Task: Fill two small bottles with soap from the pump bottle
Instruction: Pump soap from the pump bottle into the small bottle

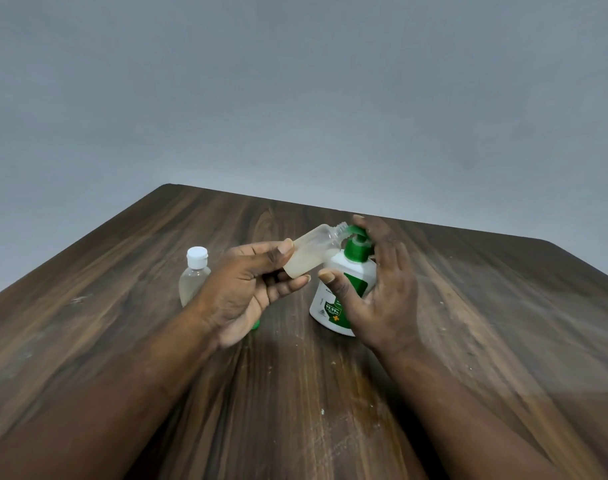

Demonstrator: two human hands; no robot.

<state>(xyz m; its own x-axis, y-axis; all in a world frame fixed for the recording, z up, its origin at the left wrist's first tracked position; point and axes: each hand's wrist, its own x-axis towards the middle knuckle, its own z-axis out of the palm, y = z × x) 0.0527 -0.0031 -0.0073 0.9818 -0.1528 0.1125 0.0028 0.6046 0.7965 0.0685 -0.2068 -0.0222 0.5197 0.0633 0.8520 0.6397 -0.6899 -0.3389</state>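
Evidently the filling of the second small bottle is in hand. The open bottle [311,252] is pinched near its base between the thumb and fingers of the left hand [247,289] and is held in the air above the desk [468,341], beside the top of the pump bottle [330,306]. It is tilted, with its long axis running from lower left to upper right. The base is turned toward the left hand and the threaded mouth [341,227] is pointed up and away, right at the green pump head [358,249]. Pale soap [302,263] is seen gathered in its lower part.

The pump bottle is stood upright on the desk and is held by the right hand [382,289]. The thumb is laid across the front label, the fingers are reached up behind, and one fingertip is set on top of the pump head.

A capped bottle [195,275], white cap [197,257] on, is stood upright to the left, behind the left wrist, and is judged to be done already. A small green piece [255,324] is glimpsed under the left hand; what it is cannot be told.

For the next move, the pump head would need to be pressed down while the mouth is kept under the spout. Whether the two are truly lined up cannot be made out, since they overlap. Once enough soap is in, the bottle would need to be righted and closed.
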